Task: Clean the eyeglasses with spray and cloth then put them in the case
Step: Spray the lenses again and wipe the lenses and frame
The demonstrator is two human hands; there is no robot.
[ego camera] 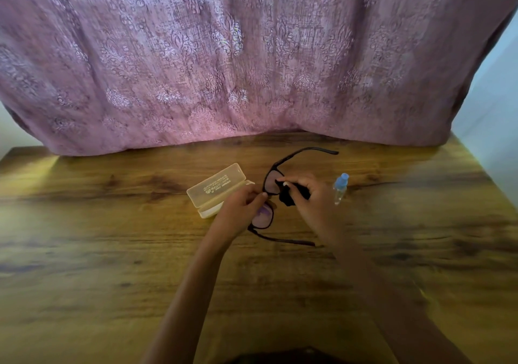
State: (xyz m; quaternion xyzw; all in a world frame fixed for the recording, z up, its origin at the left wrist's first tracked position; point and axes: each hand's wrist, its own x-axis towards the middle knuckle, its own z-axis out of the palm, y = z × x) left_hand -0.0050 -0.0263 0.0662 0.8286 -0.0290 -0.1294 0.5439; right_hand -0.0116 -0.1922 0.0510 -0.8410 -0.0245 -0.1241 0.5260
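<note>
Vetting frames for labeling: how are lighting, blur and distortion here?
Head view: wide-angle bend makes the table edges splay. Backlight glows through the curtain, with a bright patch on the table's far left. The bottom corners and the right forearm smear. The glasses, case and bottle are soft but readable, though the case print is illegible. The cloth in the right hand is a black blob without detail.

at mid-frame your left hand (242, 205) pinches the black-framed eyeglasses (269, 195) at the bridge, while your right hand (308, 195) presses a black cloth (288, 195) on the upper lens. the open translucent case (215, 188) lies left, the blue-capped spray bottle (340, 188) right, on the wooden table (112, 237).
</note>
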